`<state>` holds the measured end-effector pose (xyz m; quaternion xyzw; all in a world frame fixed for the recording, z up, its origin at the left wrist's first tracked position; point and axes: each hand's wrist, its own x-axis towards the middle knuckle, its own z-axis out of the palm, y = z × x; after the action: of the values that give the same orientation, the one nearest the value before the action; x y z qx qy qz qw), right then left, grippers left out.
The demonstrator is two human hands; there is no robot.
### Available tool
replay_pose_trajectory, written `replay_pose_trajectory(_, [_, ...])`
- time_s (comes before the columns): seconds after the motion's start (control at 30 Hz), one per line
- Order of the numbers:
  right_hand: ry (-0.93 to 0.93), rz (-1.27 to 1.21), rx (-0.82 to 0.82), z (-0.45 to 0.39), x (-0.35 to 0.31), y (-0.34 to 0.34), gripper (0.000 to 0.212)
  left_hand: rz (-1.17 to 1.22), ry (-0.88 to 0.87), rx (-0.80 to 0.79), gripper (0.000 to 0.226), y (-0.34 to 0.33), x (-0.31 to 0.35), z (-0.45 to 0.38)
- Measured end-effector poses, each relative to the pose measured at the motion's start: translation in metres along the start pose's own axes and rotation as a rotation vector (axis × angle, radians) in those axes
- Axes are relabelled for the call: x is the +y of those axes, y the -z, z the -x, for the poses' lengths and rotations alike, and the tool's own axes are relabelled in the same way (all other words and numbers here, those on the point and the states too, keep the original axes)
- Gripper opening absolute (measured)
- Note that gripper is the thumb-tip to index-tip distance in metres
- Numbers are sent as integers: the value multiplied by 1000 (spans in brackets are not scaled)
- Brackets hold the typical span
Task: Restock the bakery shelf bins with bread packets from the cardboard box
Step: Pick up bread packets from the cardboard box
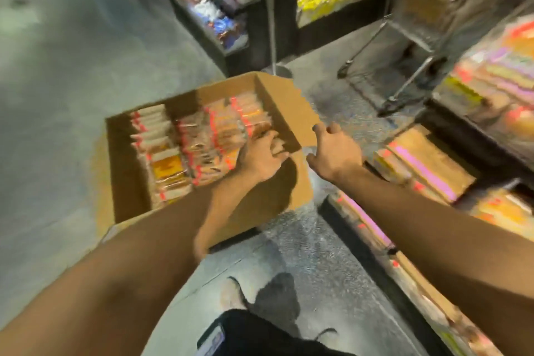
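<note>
Bread packets (202, 141) fill cardboard box (291, 107) (rows upright). Left hand (264, 157) reaches in at 3 o'clock corner, grip unclear through blur. Right hand (336, 150) spread, holding nothing.

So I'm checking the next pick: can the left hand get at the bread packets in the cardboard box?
Probably yes. The left hand is already inside the open cardboard box, at the bread packets by its right wall; nothing covers them. Blur hides whether it grips one.
</note>
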<state>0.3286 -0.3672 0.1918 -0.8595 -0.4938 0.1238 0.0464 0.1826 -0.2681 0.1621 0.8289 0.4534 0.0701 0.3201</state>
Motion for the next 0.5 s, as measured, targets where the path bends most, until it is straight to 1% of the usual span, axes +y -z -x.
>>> replay_pose_trajectory(0.13, [61,-34,-76,-36,-96,-42,51,-13,126,-54,44,44,-93,-11])
replay_pose_trajectory(0.2, [95,-45,-125,-55,-137,-60,51,-64,136,-55,47,60,-135,-19])
replay_pose_trajectory(0.27, [130,-41,-128,-71,-169,-79,53,-136,173,-40,53,72,-168,-28])
replay_pose_trajectory(0.37, [153,-10,-134,-90,-190,-108,53,-173,239,-88,59,76,-198,-44])
replay_pose_trajectory(0.5, [156,20,-236,-127,-168,-142,53,-164,231,-142,49,53,-215,-76])
